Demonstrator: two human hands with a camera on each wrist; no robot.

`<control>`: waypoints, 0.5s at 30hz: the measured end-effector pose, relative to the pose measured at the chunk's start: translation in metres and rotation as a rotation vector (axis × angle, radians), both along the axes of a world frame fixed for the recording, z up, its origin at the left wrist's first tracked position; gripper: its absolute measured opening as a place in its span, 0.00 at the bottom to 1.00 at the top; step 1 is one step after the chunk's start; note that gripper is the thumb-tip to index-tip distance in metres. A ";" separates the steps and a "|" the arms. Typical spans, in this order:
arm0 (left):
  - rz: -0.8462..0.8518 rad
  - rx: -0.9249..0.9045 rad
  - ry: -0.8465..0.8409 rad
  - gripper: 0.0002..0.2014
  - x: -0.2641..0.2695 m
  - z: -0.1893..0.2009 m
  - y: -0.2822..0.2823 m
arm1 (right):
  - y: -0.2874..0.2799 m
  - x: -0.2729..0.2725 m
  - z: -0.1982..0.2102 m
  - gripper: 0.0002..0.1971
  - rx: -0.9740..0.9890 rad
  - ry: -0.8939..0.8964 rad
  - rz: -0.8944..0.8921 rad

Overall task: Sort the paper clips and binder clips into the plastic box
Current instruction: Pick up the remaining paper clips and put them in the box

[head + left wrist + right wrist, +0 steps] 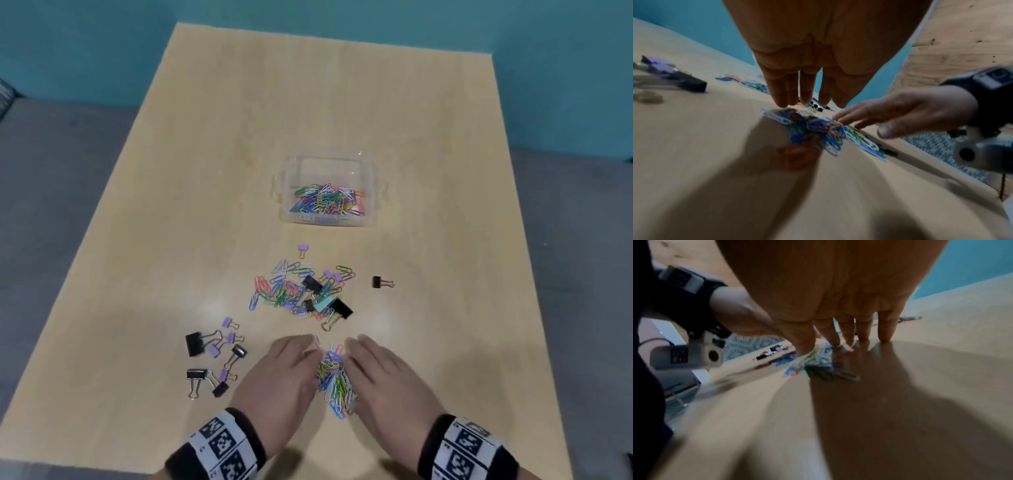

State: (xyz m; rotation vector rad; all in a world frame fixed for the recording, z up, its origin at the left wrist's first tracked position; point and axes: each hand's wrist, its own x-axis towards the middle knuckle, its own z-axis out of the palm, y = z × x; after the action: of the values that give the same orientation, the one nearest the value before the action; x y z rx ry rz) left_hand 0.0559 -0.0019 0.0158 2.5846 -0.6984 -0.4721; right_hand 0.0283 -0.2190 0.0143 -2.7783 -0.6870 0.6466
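Nearest, both wrists wear black bands with white panels of square black-and-white code markers [219,445]; no readable words on them. The left hand [281,373] and right hand [383,377] lie flat on the table [171,205], fingers straight and close together, holding nothing, with a small heap of paper clips [334,380] pressed between their inner edges. Left of the left fingers lies a group of black and purple binder clips [215,356]. Just beyond both sets of fingertips sits a mixed pile [305,291] of clips. Well beyond stands the plastic box [376,205], clear, with coloured paper clips inside.
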 end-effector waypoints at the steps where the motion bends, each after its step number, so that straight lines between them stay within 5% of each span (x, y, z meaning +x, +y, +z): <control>1: -0.003 0.010 -0.015 0.17 -0.004 -0.004 -0.001 | 0.001 0.003 0.000 0.26 0.035 -0.005 -0.011; 5: 0.105 0.258 -0.053 0.23 0.007 -0.012 0.013 | -0.005 0.058 0.004 0.27 -0.073 -0.103 -0.073; 8: 0.196 0.413 -0.034 0.27 0.029 -0.014 0.033 | -0.008 0.099 0.013 0.32 -0.238 -0.143 0.037; 15: 0.218 0.476 -0.021 0.26 0.046 -0.011 0.044 | -0.005 0.121 0.017 0.33 -0.470 -0.065 0.203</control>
State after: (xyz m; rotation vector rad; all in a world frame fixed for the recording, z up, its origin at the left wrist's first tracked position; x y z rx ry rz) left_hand 0.1018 0.0420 0.0046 3.0663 -0.3285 -0.5993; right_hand 0.1496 -0.2244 0.0315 -3.1938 -0.9455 0.8568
